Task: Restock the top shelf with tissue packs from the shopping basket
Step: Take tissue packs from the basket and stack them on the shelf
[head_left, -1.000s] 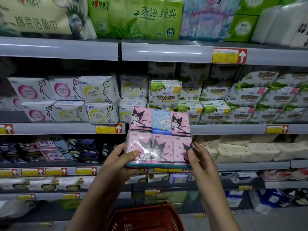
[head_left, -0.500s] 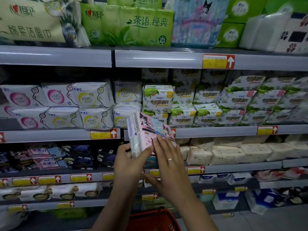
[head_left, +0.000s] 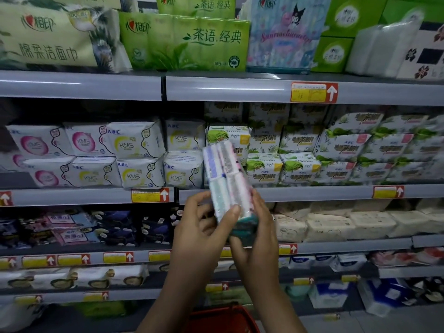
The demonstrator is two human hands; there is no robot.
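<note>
While the pack point(head_left: 228, 181) is held well below the top shelf point(head_left: 216, 86), roughly under the shelf's middle, both hands grip its lower end. Left hand point(head_left: 199, 227): thumb laid across the near face, fingers point(head_left: 194, 201) curled round the left edge, a firm hold. Right hand point(head_left: 259, 236): cupped under and behind the lower right corner. Its fingers are mostly hidden by the pack, but it is wrapped round it as far as shows. The pack stands nearly upright, top leaning a little left, narrow side toward the camera, blurred.

Handling, by judgement: a film-wrapped bundle of soft tissues, light and squashy, with a somewhat slippery wrapper. It is not fragile, though a hard pinch would dent it. It is best taken by its two long sides, or from beneath on a flat palm, so it can be slid in on its base.

Counts: one pack in hand; two hands, both engaged; one red basket point(head_left: 223, 318) far below the top shelf, with only its rim showing and its contents hidden, so the remaining packs cannot be counted. On the top shelf, right of its middle, stands one pack with a like cartoon print point(head_left: 281, 34). There is one price tag point(head_left: 314, 92) on that shelf's front edge. The held pack's inner packets are too blurred to count. Placement not yet done.
</note>
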